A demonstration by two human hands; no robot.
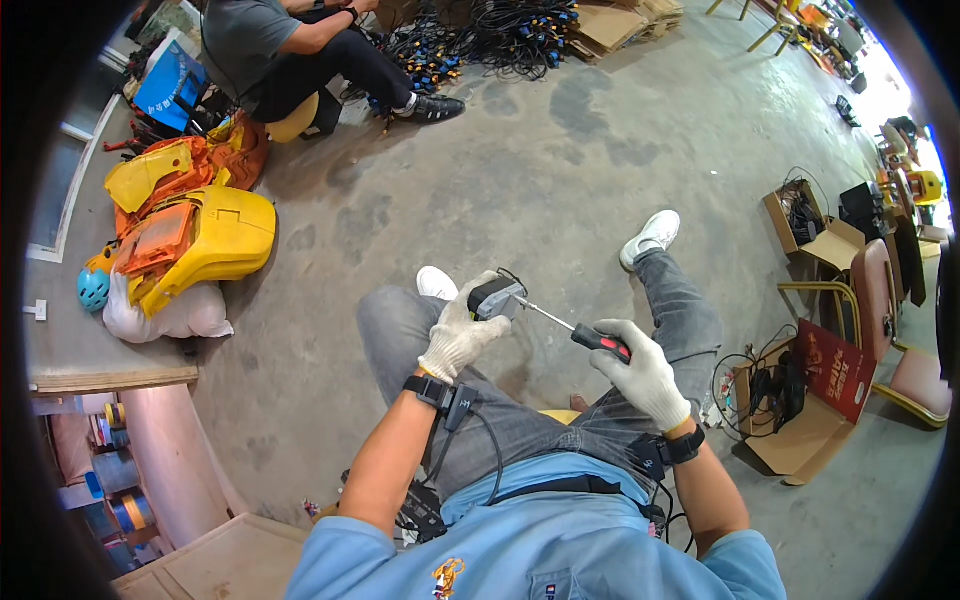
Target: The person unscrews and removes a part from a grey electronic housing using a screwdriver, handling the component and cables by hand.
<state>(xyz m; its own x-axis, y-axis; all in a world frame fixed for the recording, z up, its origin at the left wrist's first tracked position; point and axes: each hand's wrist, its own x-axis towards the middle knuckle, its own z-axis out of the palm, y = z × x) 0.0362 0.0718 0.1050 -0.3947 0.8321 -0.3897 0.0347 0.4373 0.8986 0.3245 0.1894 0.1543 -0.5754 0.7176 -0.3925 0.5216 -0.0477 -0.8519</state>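
My left hand, in a white knit glove, is closed around a small black and grey boxy device with a short dark cord looping at its top. In my right hand, also gloved, is a screwdriver with a black and red handle. Its metal shaft points left, and the tip meets the grey side of the device; the exact contact spot is too small to make out. Both hands are above my lap, between my knees. Each wrist wears a black strap with a small module and cable.
Yellow and orange plastic shells are piled at the left beside a white sack. A seated person is at the far left near tangled black cables. Cardboard boxes and chairs stand at the right.
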